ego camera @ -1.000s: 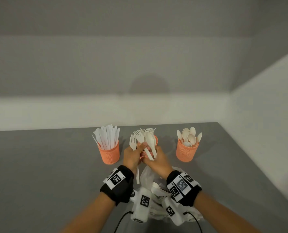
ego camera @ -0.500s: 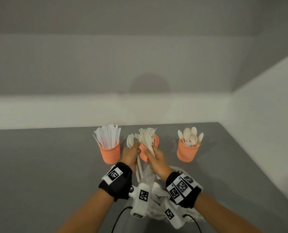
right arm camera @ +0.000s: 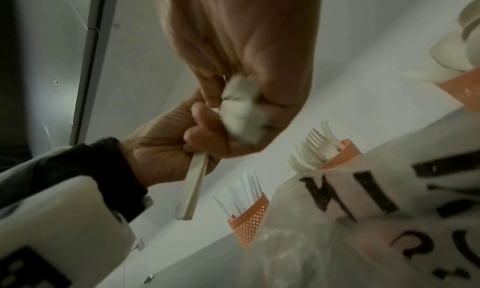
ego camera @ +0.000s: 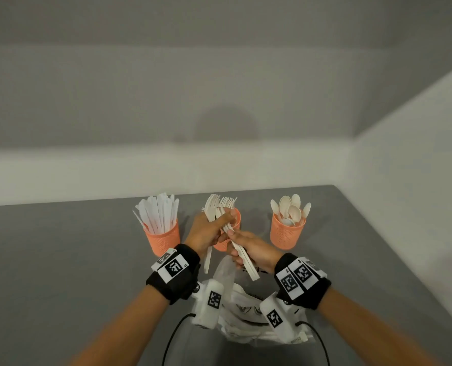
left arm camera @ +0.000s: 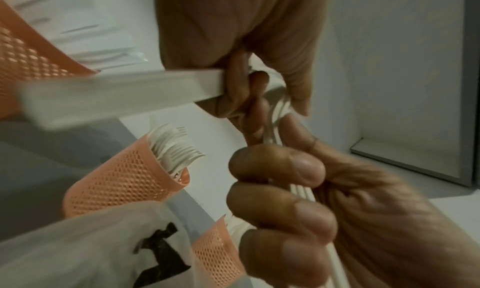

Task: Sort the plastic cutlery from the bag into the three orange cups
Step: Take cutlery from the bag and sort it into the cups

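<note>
Three orange mesh cups stand in a row: a knife cup, a fork cup partly hidden by my hands, and a spoon cup. My left hand grips white cutlery with fork heads up, in front of the fork cup. Its handle juts out below the fist. My right hand pinches a slanted bundle of white handles, whose heads reach under my left thumb. The plastic bag lies crumpled under my wrists.
The grey table ends at a white wall behind the cups and another wall on the right. Cables run from the wrist cameras toward the near edge. Black print shows on the bag.
The bundle in my right hand has tilted from upright to slanted, handles toward me. My left thumb now lies across its heads. Both hands stay in front of the fork cup.
</note>
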`<state>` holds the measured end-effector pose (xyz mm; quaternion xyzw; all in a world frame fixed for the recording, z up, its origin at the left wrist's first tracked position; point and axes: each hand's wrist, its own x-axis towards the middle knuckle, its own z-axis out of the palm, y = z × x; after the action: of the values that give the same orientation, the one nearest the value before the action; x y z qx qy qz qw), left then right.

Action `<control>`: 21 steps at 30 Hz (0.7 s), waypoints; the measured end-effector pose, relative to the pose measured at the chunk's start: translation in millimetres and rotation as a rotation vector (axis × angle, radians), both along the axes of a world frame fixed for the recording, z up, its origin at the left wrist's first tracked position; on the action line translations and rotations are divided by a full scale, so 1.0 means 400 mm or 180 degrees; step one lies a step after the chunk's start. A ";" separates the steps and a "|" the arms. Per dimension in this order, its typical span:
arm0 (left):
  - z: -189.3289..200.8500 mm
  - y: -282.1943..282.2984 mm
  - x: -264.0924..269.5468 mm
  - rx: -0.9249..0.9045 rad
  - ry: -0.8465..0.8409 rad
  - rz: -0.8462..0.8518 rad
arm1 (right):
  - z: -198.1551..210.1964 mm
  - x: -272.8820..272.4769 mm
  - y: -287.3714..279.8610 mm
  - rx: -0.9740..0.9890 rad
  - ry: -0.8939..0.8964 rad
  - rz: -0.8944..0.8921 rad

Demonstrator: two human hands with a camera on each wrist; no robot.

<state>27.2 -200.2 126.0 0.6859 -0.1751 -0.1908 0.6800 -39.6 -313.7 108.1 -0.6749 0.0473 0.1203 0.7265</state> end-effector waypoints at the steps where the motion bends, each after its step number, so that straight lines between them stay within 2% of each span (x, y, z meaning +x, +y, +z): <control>1: 0.000 -0.011 0.005 0.0024 -0.0057 0.0003 | 0.005 0.001 -0.011 -0.0094 0.0025 0.0060; 4: 0.007 -0.046 0.009 0.0003 -0.0299 -0.0056 | 0.031 0.003 -0.039 -0.0256 0.0082 0.0059; 8: 0.023 -0.105 0.004 -0.0069 -0.0440 -0.0043 | 0.053 0.021 -0.068 -0.0682 -0.0189 -0.0397; 10: 0.037 -0.130 0.016 -0.0108 -0.0503 0.0105 | 0.045 0.042 -0.100 -0.0436 -0.0246 -0.0847; 14: 0.052 -0.135 0.085 -0.0460 -0.0181 0.0700 | 0.032 0.069 -0.202 0.0521 -0.0495 -0.2023; 16: 0.056 -0.131 0.122 -0.0639 -0.0302 0.0946 | 0.037 0.077 -0.266 0.0790 -0.0744 -0.2390; 18: 0.055 -0.132 0.158 -0.0780 -0.0542 0.1128 | 0.037 0.087 -0.322 0.0777 -0.1029 -0.2575; 21: 0.044 -0.142 0.203 -0.0821 -0.0750 0.1275 | 0.023 0.099 -0.374 0.0257 -0.1226 -0.2694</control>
<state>108.3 -257.1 143.5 0.6320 -0.1367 0.0527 0.7610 0.1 -463.4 117.3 -0.5775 0.1780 -0.3125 0.7329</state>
